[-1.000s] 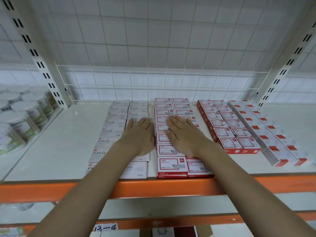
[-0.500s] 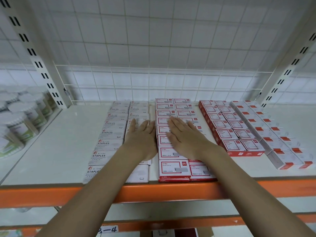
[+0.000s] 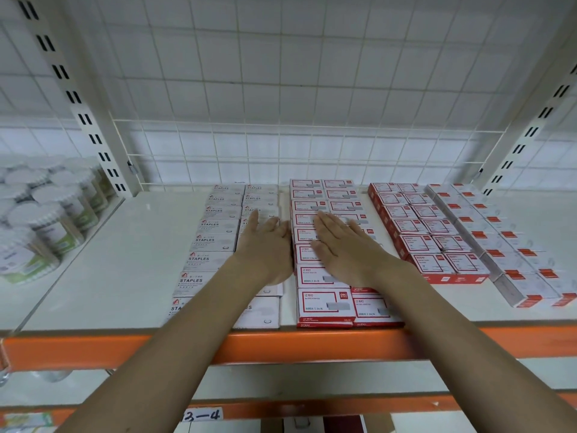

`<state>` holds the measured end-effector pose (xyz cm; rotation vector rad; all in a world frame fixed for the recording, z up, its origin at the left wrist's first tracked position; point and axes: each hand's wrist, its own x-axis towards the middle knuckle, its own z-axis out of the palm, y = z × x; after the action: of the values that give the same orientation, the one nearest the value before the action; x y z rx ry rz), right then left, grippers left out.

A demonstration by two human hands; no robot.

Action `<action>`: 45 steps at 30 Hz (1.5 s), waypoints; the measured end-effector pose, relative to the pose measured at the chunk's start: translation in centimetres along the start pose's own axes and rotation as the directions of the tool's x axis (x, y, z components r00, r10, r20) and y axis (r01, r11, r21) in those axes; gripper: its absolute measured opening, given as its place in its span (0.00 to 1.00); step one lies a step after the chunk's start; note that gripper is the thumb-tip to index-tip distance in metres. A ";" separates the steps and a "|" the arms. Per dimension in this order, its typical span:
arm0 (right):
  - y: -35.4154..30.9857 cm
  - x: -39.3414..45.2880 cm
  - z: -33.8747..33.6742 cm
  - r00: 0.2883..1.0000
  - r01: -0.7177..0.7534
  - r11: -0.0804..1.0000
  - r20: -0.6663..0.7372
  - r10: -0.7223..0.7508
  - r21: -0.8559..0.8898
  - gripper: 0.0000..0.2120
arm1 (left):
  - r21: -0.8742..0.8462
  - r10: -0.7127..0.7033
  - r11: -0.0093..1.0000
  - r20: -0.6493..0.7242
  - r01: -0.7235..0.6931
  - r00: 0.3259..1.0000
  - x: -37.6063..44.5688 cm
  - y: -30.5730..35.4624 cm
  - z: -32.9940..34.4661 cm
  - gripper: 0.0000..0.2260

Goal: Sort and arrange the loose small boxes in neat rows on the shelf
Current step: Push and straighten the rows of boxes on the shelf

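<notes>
Now both hands lay flat, holding nothing: the left hand (image 3: 265, 248) on the white boxes (image 3: 215, 226), the right hand (image 3: 343, 248) on the red boxes (image 3: 315, 276). Squaring rows; next, probably close the gap between them.

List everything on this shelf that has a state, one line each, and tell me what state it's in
Left hand: open, flat, palm down on the grey STAPLES boxes.
Right hand: open, flat, palm down on the red-and-white staple boxes.
Grey STAPLES boxes: closed, flat, two rows.
Red-and-white staple boxes: closed, flat, two rows.
Red staple boxes: closed, two angled rows.
White boxes with red ends: closed, two angled rows.
Lidded jars: upright, lids on.
</notes>
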<state>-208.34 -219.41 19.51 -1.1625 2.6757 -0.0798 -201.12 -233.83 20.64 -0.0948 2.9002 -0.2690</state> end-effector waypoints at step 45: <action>3.8 -0.6 -0.9 0.996 -0.034 0.996 -0.084 0.041 0.083 0.26 | -0.850 -0.248 0.525 -0.118 0.031 0.962 1.8 3.3 1.1 0.22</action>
<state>-210.88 -216.45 20.00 -1.1083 2.7388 -0.2348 -202.80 -230.91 18.59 -0.4885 2.9280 1.2311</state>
